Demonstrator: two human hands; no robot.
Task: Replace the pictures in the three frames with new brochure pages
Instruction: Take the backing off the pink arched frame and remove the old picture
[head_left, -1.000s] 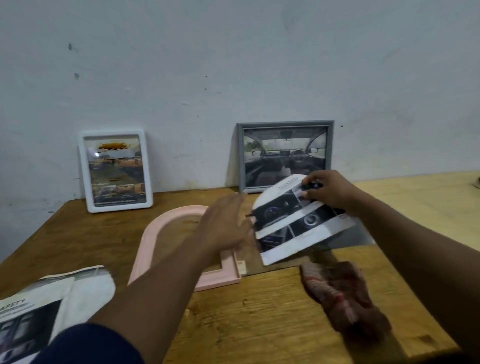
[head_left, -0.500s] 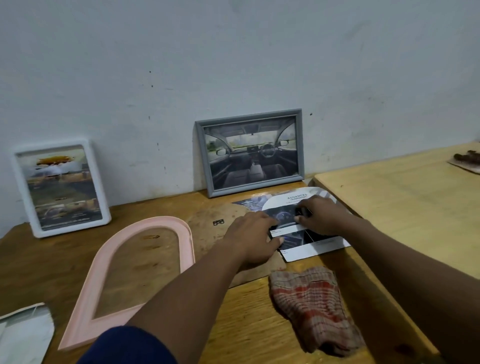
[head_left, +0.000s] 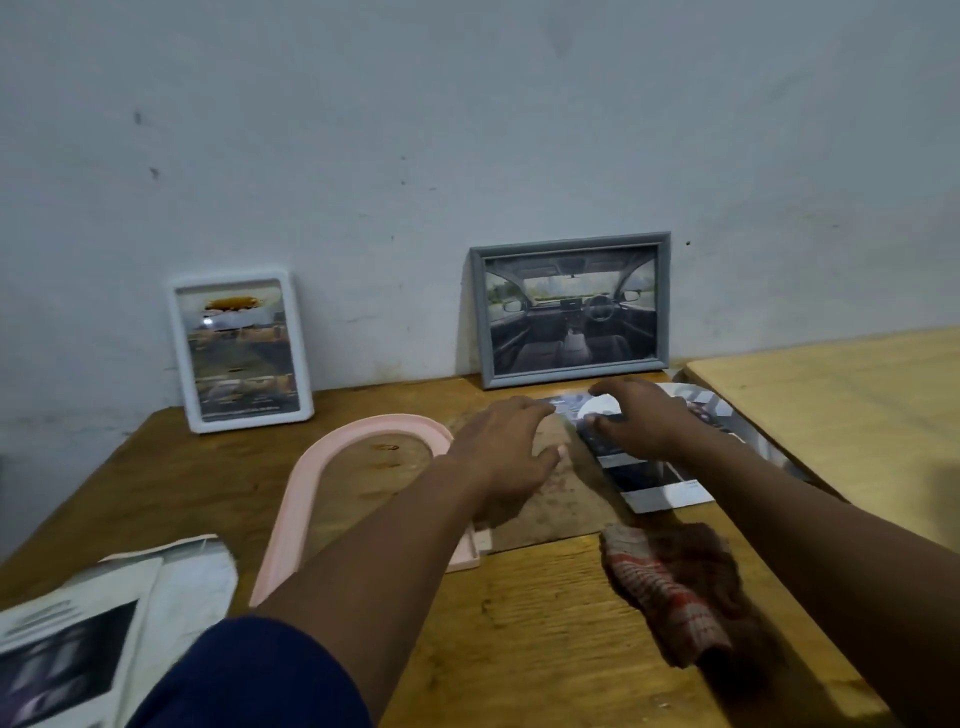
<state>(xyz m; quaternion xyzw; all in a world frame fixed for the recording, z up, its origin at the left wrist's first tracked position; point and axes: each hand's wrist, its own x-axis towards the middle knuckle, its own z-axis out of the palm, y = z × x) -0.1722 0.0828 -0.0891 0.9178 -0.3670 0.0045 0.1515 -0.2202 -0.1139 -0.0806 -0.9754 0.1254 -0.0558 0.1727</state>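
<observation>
Nearest, at 7 o'clock on the tabletop (head_left: 519, 654), lies an open brochure (head_left: 78, 649), and at 5 o'clock a crumpled checked cloth (head_left: 680, 587). Beyond them the pink arched frame (head_left: 387, 423) lies flat, rounded end toward 12, with a brown backing board (head_left: 566, 504) just beside it at 3 o'clock. The left hand (head_left: 504, 447) spreads palm-down over that board, fingers loose and holding nothing. At its 3 o'clock the right hand (head_left: 644, 415) sits on the brochure page (head_left: 660, 483), fingers bent down onto the paper; blur hides whether its grip pinches the sheet or merely presses it. The page lies flat, partly on the board, its long axis running from 11 to 5 o'clock, rounded end away. The pink frame lies at 9 o'clock from it, past the left hand, so the sheet probably has to travel left and turn slightly to match the arch; the left hand is nearer the frame. Farthest, leaning on the wall (head_left: 467, 156), stand the white frame (head_left: 239, 348) at 10 o'clock and the grey frame (head_left: 571, 306) at 12, both holding pictures.
</observation>
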